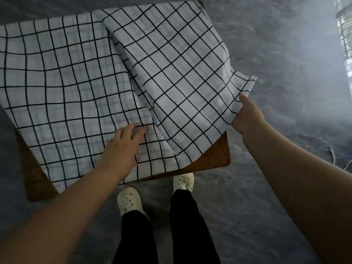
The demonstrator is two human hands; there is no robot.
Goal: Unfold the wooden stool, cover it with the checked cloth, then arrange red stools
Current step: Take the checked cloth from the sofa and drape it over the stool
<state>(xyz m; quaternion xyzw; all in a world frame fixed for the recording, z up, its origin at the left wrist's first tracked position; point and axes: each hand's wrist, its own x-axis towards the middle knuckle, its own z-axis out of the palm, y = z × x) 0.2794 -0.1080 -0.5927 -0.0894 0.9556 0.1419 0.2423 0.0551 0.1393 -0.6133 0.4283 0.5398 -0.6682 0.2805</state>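
Two bare hands were on the checked cloth (76, 88) when I looked down through the head camera. It was white with thin black grid lines, and it lay spread over the wooden stool (215, 157) — brown wood showed only at the near right corner, along the near edge and at the near left corner. My left hand (123, 147) lay palm-down on the cloth near its front edge, fingers spread and slightly curled, pressing the fabric flat rather than gripping it. My right hand (247, 117) was clenched on the right-hand edge of the cloth, thumb on top and fingers tucked beneath, lifting that side clear of the stool. From that grip a broad flap of cloth ran up and back toward the far right corner, with a diagonal fold where it overlapped the flat part. The cloth's tip hung past my right hand over the grey floor (276, 206). Below the stool's front edge I could see my white perforated clogs (128, 201) and black trousers (188, 225), the right foot partly under the stool.
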